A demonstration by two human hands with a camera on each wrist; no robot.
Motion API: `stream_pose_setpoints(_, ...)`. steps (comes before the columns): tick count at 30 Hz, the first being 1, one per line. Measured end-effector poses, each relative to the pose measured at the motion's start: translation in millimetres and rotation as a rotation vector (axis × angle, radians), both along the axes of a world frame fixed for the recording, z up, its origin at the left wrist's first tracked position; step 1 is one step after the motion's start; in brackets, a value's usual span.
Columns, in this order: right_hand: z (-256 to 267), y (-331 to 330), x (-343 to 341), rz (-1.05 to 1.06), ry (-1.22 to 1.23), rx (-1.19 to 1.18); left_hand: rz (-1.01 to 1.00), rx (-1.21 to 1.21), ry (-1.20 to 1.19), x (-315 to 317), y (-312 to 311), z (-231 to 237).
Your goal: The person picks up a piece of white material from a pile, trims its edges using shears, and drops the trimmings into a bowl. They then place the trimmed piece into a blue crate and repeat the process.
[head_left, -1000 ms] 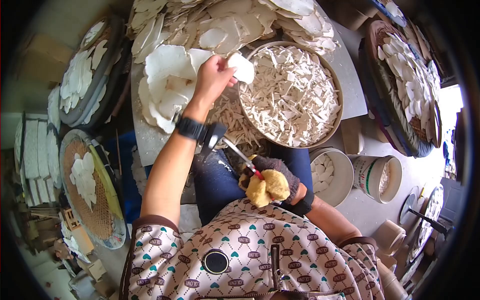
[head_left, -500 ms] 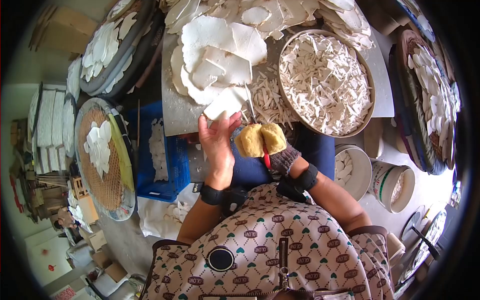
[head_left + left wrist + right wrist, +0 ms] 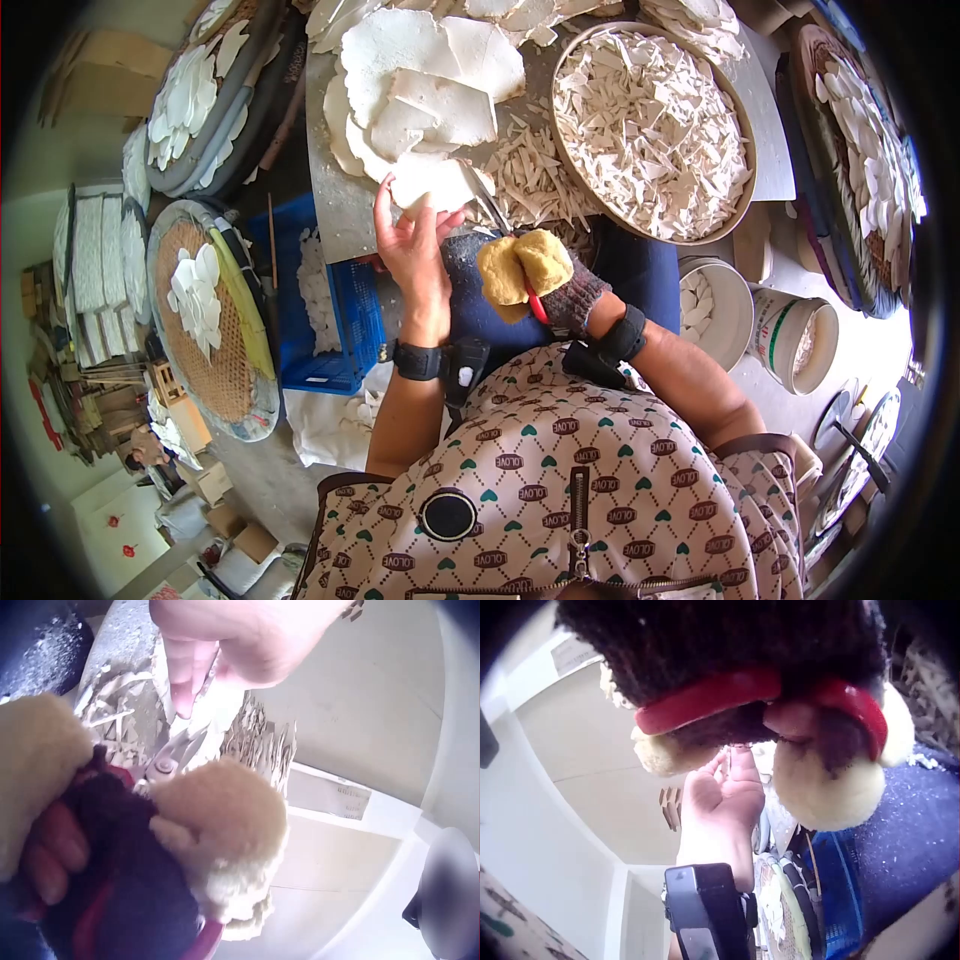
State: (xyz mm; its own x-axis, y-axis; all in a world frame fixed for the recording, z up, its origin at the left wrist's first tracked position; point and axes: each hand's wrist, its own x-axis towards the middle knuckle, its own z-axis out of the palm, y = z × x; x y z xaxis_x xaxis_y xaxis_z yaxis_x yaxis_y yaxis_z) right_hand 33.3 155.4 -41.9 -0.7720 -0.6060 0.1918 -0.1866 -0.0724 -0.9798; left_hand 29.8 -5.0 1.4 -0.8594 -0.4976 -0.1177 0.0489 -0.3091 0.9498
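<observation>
My bare left hand (image 3: 413, 258) pinches a flat white piece (image 3: 438, 186) between thumb and fingers, near the table's front edge. My right hand (image 3: 578, 296), in a dark knitted glove, grips red-handled shears (image 3: 488, 203) with yellow foam padding (image 3: 522, 268) around the handles. In the left wrist view the blades (image 3: 184, 747) are parted at the white piece beneath my left hand (image 3: 232, 634); the gloved hand (image 3: 124, 859) curls round the handles. In the right wrist view the glove (image 3: 720, 649) and padding (image 3: 829, 784) hide most of the shears.
Large white sheets (image 3: 400, 60) lie on the table, beside scraps (image 3: 530, 180) and a round tray (image 3: 752, 150) full of shards. A blue crate (image 3: 350, 310) stands lower left, two buckets (image 3: 735, 300) (image 3: 805, 345) lower right. Round woven racks (image 3: 205, 340) flank both sides.
My left hand has come back from beside the round tray, bringing a white piece to the shears. The shears have swung up to point at it, and the head view has shifted.
</observation>
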Motion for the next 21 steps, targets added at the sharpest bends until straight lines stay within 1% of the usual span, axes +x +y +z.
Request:
stream_pose_setpoints(3, -15.0, -4.3, -11.8, 0.035, -0.027, -0.122, -0.128, -0.072, -0.067, -7.5, -14.7, 5.4)
stream_pose_setpoints(4, -17.5, -0.7, -12.2, 0.049, -0.069, -0.122, -0.224, -0.048, -0.1, -8.3, -21.5, 2.5)
stream_pose_setpoints(6, -7.1, 4.1, -16.3, 0.074, -0.153, -0.122, -0.265, -0.051, -0.136, -9.7, -22.3, 7.1)
stream_pose_setpoints(7, -7.7, 3.2, -18.9, 0.022, 0.102, -0.022, -0.287, -0.051, -0.154, -10.9, -21.9, 8.8)
stream_pose_setpoints(10, -1.1, 7.8, -15.0, 0.094, -0.283, -0.03, -0.363, -0.05, -0.212, -17.4, -30.4, 7.5)
stream_pose_setpoints(13, 13.6, 10.9, -13.8, 0.018, 0.033, 0.01, -0.443, -0.062, -0.274, -24.8, -42.5, 2.9)
stream_pose_setpoints(14, 9.3, 12.0, -13.6, 0.036, 0.076, 0.105, -0.473, -0.071, -0.301, -27.0, -44.4, 4.3)
stream_pose_setpoints(16, 2.7, 12.6, -9.9, 0.045, -0.088, 0.136, -0.535, -0.075, -0.34, -32.5, -49.1, 6.8)
stream_pose_setpoints(18, 1.6, 15.0, -6.9, 0.033, -0.087, 0.142, -0.589, -0.065, -0.36, -38.7, -53.8, 7.1)
stream_pose_setpoints(19, 1.3, 16.1, -5.1, 0.026, -0.086, 0.145, -0.561, -0.073, -0.347, -39.5, -53.2, 7.2)
stream_pose_setpoints(21, -5.2, 22.1, -1.4, 0.047, 0.054, 0.258, -0.492, -0.096, -0.321, -39.5, -51.2, 8.5)
